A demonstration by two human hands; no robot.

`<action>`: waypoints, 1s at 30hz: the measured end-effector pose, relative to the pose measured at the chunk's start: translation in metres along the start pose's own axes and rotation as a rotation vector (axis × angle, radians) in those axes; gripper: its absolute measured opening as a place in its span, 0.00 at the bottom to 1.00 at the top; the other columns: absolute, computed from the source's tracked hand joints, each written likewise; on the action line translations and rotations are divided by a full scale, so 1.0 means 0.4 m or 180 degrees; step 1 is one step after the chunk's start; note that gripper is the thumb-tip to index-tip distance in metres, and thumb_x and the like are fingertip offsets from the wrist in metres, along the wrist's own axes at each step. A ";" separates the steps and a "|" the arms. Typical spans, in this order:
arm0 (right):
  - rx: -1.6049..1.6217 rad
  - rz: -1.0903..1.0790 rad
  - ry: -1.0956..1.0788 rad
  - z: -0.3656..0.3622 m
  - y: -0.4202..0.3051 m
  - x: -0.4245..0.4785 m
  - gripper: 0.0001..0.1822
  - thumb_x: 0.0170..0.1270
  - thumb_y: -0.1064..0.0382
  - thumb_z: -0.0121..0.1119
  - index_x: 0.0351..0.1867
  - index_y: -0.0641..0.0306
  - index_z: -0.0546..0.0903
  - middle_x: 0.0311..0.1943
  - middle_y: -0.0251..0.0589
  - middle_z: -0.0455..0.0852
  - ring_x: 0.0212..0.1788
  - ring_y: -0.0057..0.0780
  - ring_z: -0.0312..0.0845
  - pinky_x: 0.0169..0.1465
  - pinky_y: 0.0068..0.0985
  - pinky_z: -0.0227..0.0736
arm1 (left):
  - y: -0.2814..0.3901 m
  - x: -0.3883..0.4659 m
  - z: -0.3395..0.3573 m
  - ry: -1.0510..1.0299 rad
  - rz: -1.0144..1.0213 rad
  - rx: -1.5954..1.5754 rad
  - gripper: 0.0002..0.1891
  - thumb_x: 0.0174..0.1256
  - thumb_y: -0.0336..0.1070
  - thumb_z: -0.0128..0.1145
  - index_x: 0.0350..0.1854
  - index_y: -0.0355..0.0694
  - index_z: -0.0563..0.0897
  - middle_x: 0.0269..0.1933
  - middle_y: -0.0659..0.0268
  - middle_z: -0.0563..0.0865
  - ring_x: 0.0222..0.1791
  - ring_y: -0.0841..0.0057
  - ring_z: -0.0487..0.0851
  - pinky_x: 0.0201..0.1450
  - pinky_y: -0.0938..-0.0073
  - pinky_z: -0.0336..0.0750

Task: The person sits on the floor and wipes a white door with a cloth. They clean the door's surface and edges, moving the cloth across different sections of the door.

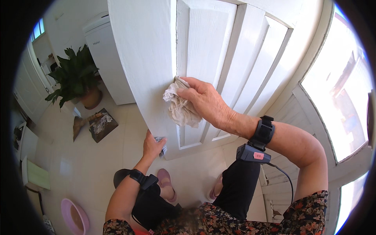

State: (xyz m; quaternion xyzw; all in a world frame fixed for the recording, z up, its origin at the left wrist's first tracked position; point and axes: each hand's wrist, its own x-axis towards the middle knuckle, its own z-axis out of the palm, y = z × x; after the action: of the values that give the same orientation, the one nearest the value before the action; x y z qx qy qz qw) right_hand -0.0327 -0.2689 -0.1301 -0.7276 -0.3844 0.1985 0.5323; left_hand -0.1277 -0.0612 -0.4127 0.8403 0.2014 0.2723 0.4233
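A white panelled door [147, 58] stands in front of me. My right hand [205, 100] pinches a crumpled, off-white cloth [183, 108] against or close to the door's face, beside the edge of a recessed panel. Lower down, my left hand [152, 147] is at the door's free edge, with a small grey-blue checked cloth [161, 148] held between its thumb and fingers. Parts of that cloth are hidden by the hand. Both wrists wear black straps with devices.
A potted plant [77, 73] stands beside a white Haier appliance [102, 58]. On the tiled floor lie a dustpan with debris [102, 126] and a brush [78, 126]. A pink basin [75, 217] is at lower left. A glazed door [296, 117] rises at right.
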 end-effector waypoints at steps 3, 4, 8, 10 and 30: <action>0.0127 -0.0050 0.0192 -0.011 -0.066 0.023 0.20 0.73 0.55 0.53 0.53 0.72 0.81 0.34 0.41 0.85 0.36 0.23 0.78 0.44 0.24 0.77 | -0.002 0.002 0.002 0.0041 0.0026 0.0028 0.36 0.50 0.37 0.74 0.61 0.33 0.72 0.54 0.46 0.83 0.54 0.48 0.83 0.58 0.58 0.77; 0.0130 -0.0064 0.0198 -0.022 -0.094 0.030 0.19 0.73 0.55 0.53 0.51 0.72 0.81 0.33 0.41 0.84 0.35 0.22 0.78 0.44 0.25 0.77 | 0.004 0.001 0.003 0.0041 0.0006 0.0033 0.36 0.50 0.37 0.74 0.61 0.33 0.72 0.54 0.45 0.83 0.54 0.48 0.83 0.58 0.58 0.77; -0.0287 -0.0541 0.0427 -0.045 -0.191 0.043 0.20 0.73 0.54 0.54 0.49 0.73 0.82 0.32 0.43 0.84 0.36 0.24 0.79 0.44 0.25 0.79 | -0.006 0.000 0.004 0.0057 -0.0103 0.0052 0.36 0.50 0.38 0.74 0.61 0.33 0.72 0.54 0.45 0.83 0.54 0.48 0.83 0.58 0.58 0.77; -0.0526 -0.1039 0.0707 -0.054 -0.212 0.061 0.22 0.74 0.53 0.54 0.54 0.73 0.81 0.36 0.47 0.85 0.42 0.28 0.84 0.50 0.25 0.82 | -0.002 -0.002 0.000 0.0054 -0.0142 0.0060 0.36 0.50 0.38 0.74 0.61 0.33 0.72 0.54 0.45 0.83 0.54 0.47 0.83 0.58 0.58 0.77; -0.2498 -0.1926 0.1183 -0.106 -0.210 0.072 0.24 0.77 0.57 0.42 0.70 0.60 0.71 0.46 0.53 0.87 0.42 0.41 0.87 0.53 0.38 0.85 | 0.014 -0.008 -0.005 0.0022 -0.0182 0.0092 0.35 0.51 0.39 0.73 0.61 0.35 0.71 0.54 0.47 0.83 0.54 0.49 0.83 0.58 0.58 0.78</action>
State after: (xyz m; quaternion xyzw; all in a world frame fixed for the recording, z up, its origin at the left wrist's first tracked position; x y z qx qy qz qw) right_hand -0.0142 -0.2614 -0.0338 -0.7516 -0.5218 -0.2552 0.3127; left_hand -0.1309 -0.0651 -0.4079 0.8392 0.2307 0.2601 0.4181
